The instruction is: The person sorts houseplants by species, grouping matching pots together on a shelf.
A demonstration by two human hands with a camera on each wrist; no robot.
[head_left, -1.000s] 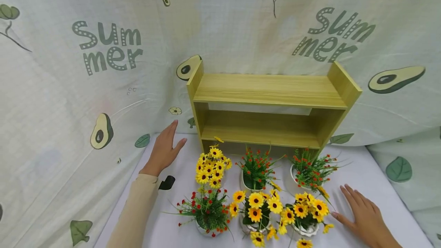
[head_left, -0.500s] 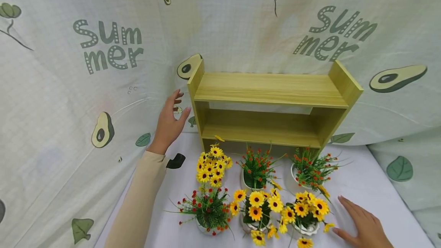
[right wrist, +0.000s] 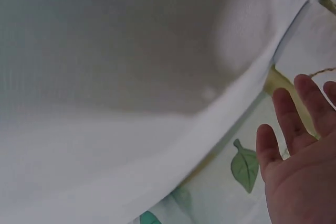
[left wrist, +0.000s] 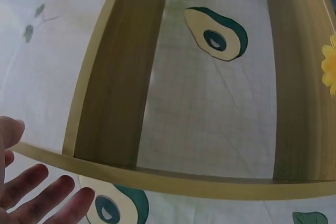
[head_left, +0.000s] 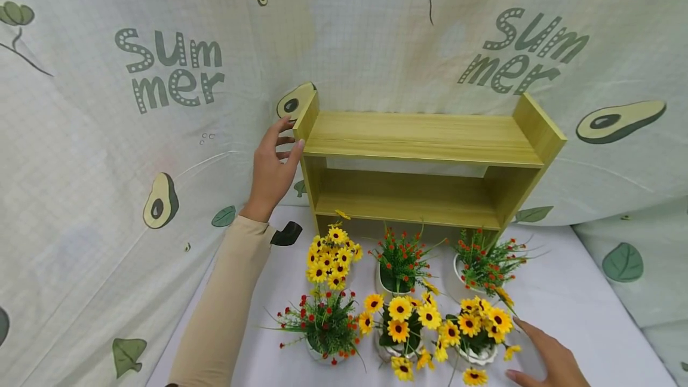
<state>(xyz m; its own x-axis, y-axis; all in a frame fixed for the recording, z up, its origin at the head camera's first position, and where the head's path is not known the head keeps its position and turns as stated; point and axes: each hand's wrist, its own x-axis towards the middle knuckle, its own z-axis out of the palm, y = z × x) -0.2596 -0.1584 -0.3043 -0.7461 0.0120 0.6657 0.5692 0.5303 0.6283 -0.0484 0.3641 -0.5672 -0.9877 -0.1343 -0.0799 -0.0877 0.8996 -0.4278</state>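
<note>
In the head view my left hand (head_left: pixel 273 166) is raised at the upper left corner of a light wooden shelf (head_left: pixel 424 136). Its thumb is at the side panel's front edge and its fingers are along the outer side; contact cannot be made out. The left wrist view shows those fingers (left wrist: pixel 58 187) spread loosely beside the panel. Low on the right, my right hand (head_left: pixel 550 357) is beside a pot of yellow flowers (head_left: pixel 475 330), its fingers extended and holding nothing. The right wrist view shows this hand (right wrist: pixel 307 166) with fingers apart.
Before the shelf stand yellow flowers (head_left: pixel 334 258), two pots of red-berried greenery, one central (head_left: pixel 403 261) and one right (head_left: pixel 486 264), a front-left red-flowered pot (head_left: pixel 328 327) and a front-middle yellow-flowered pot (head_left: pixel 399 327). Printed cloth (head_left: pixel 365 34) hangs close behind. White cloth (head_left: pixel 580 261) covers the table.
My left hand has risen from beside the shelf's lower left to its upper left corner. The right hand has moved down and slightly left, closer to the front-right pot. Shelf and pots stay put.
</note>
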